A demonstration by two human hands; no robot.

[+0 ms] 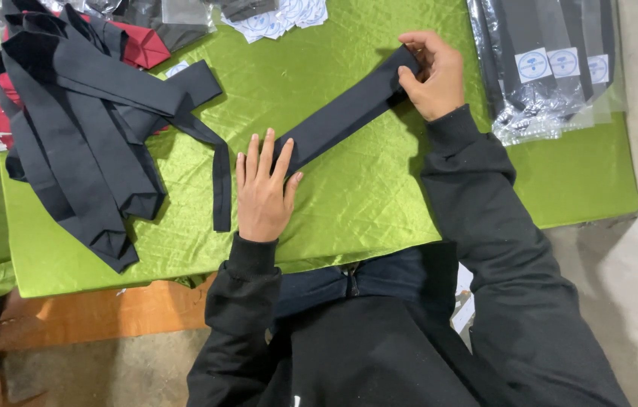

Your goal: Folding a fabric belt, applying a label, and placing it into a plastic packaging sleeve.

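- I see the black tie (345, 113) lying stretched on a slant across the green cloth (379, 196), near the middle of it.
- My right hand (434, 75) is at the tie's upper end, fingers curled and pinching that end, thumb on top of the fabric.
- My left hand (262, 188) lies flat at the tie's lower end, fingers straight and spread, fingertips pressing on the narrow tip; it grips nothing.
- Left of the tie, a heap of black ties (81, 128) fans out over the cloth, one loose strip trailing down close beside my left hand.
- Under that heap, dark red ties (142, 47) show through, farther from the tie.
- Right of the tie, beyond my right hand, a stack of clear bagged ties (549, 64) with white labels lies at the cloth's edge.
- Above the tie, at the far edge, there is a small pile of round white labels (277, 16).
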